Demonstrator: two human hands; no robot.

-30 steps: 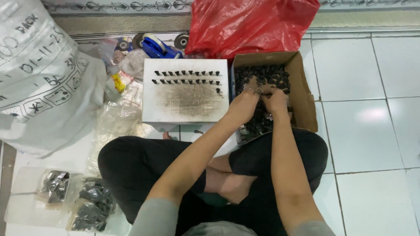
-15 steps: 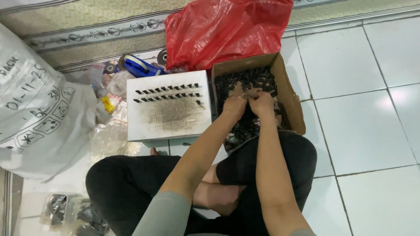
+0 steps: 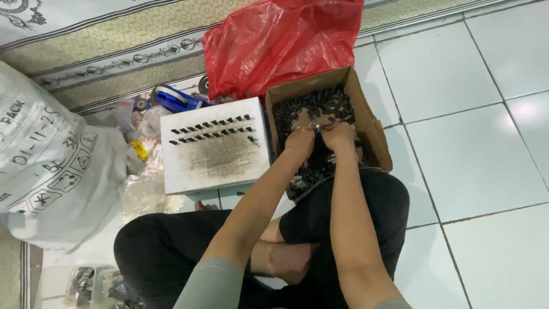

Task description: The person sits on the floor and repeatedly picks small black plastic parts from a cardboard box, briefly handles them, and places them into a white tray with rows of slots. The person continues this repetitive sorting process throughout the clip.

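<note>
The left hand [image 3: 300,142] and the right hand [image 3: 338,136] sit side by side, knuckles nearly touching, both curled down into the open brown cardboard box [image 3: 370,123] and closed around something in the heap of small black plastic parts [image 3: 311,106] that fills it; whether the fingers pinch a single piece or a clear wrapper I cannot tell, since the fingertips are hidden. The parts look light, hard and loose, likely to spill or slide through the fingers, so a pinch on one piece or a cupped scoop would suit them better than a flat grab. The box walls are thin and bend outward at the near edge, resting against the person's black-trousered knee. Just left of the box lies a white foam block [image 3: 214,146], smudged grey, with two rows of the black pieces stuck upright near its far edge. Behind both sits a crumpled red plastic bag [image 3: 274,40], soft and slippery. Everything rests on a glossy white tiled floor [image 3: 474,143], with a large white woven sack [image 3: 51,166] on the left and a patterned mat [image 3: 114,46] along the far side
</note>
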